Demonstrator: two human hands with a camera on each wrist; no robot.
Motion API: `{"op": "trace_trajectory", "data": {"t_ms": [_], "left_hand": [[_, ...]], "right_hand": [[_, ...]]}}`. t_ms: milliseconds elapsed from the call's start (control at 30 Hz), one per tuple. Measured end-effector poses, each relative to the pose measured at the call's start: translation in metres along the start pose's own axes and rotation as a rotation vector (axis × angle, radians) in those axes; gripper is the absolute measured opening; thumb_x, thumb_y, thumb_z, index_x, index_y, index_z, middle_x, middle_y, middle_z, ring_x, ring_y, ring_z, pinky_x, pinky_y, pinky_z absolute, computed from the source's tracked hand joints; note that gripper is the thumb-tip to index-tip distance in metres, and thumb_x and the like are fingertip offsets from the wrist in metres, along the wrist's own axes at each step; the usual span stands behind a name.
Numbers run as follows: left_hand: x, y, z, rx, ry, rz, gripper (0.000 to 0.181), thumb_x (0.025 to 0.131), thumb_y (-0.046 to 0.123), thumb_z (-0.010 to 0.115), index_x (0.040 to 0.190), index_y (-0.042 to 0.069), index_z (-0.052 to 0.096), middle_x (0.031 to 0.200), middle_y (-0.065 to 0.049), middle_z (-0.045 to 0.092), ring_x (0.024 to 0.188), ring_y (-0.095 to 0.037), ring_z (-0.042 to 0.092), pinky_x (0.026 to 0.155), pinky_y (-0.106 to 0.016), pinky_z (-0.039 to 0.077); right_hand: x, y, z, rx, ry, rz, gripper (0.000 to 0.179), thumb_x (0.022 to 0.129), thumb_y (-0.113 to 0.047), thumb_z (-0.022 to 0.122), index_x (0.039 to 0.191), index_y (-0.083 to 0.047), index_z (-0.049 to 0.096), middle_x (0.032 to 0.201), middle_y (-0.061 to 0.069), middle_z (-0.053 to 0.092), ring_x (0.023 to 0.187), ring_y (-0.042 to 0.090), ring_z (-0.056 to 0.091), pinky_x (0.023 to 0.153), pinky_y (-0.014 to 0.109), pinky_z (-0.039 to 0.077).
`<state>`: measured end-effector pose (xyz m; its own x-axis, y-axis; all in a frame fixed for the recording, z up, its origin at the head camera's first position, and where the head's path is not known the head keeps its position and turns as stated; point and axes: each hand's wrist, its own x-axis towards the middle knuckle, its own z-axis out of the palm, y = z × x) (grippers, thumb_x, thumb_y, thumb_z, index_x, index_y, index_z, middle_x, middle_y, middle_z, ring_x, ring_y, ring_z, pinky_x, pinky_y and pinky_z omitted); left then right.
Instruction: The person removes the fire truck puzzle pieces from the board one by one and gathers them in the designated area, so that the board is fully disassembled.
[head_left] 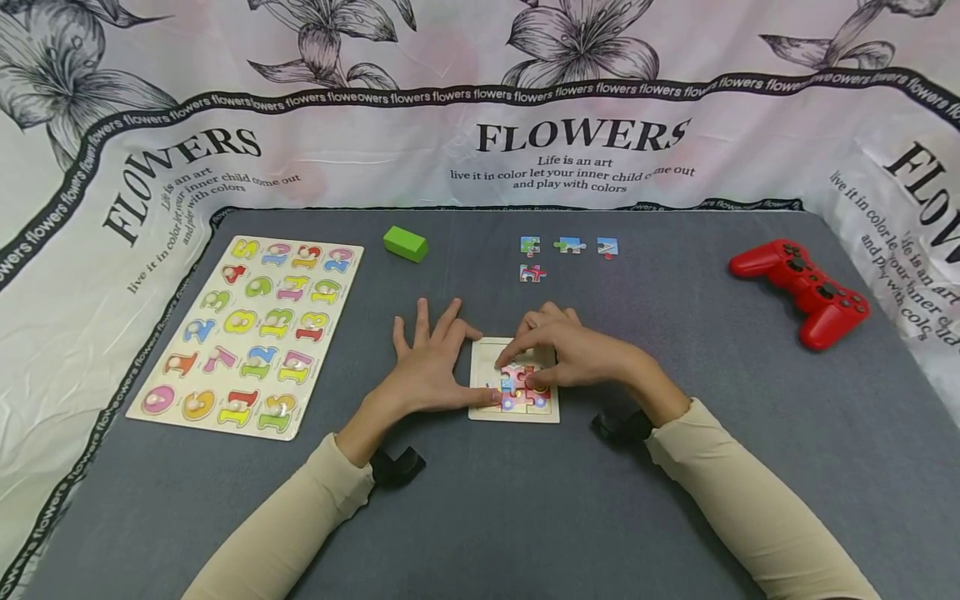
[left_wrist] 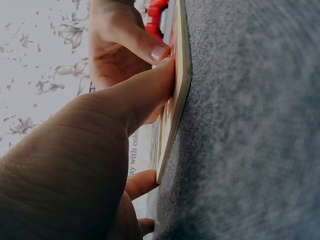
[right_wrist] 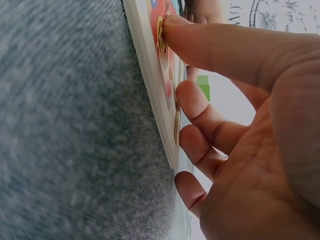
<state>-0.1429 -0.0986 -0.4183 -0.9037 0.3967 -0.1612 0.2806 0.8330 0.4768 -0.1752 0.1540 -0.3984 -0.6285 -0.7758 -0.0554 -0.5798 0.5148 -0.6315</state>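
A small square wooden puzzle tray point(head_left: 513, 417) lies at the table's middle, with several joined jigsaw pieces point(head_left: 514, 401) in its lower part. My left hand point(head_left: 427, 367) is spread at the tray's left side. Its thumb point(left_wrist: 159, 80) presses on the pieces near the left rim, and its index fingertip reaches the far left corner. From the right, my right hand point(head_left: 581, 354) leans over the tray. Its thumb point(right_wrist: 200, 42) presses a red piece with yellow rings point(right_wrist: 161, 35), while the bent fingers stand apart from the thumb. The hand hides the tray's upper right part.
Several loose jigsaw pieces point(head_left: 570, 245) lie beyond the tray. A green block point(head_left: 405, 244) is at the far left of them. A number board point(head_left: 247, 333) lies left, and a red game controller point(head_left: 801, 292) right. Flower-printed sheeting point(head_left: 375, 150) borders the grey table.
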Motion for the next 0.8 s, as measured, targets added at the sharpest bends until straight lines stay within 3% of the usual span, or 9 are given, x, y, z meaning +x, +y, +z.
{"op": "trace_trajectory", "data": {"t_ms": [400,800], "left_hand": [[-0.0011,-0.0003,-0.001,0.002,-0.003,-0.004,0.085,0.073,0.07,0.079,0.139,0.024,0.05,0.174,-0.01,0.005,0.155,-0.046,-0.021,0.115,-0.074,-0.017],[0.0001,-0.0017,0.0021,-0.001,0.005,0.007,0.085,0.074,0.069,0.078,0.139,0.023,0.05,0.173,-0.01,0.005,0.154,-0.047,-0.021,0.114,-0.075,-0.016]], "right_hand": [[0.0022,-0.0004,0.0021,-0.001,-0.004,-0.052,0.038,0.082,-0.019,0.085,0.117,-0.032,0.075,0.096,-0.013,0.065,0.088,0.016,0.042,0.08,0.038,0.025],[0.0029,-0.001,0.0053,-0.025,-0.005,-0.041,0.037,0.082,-0.021,0.086,0.117,-0.031,0.076,0.093,-0.011,0.064,0.085,0.012,0.038,0.078,0.037,0.022]]}}
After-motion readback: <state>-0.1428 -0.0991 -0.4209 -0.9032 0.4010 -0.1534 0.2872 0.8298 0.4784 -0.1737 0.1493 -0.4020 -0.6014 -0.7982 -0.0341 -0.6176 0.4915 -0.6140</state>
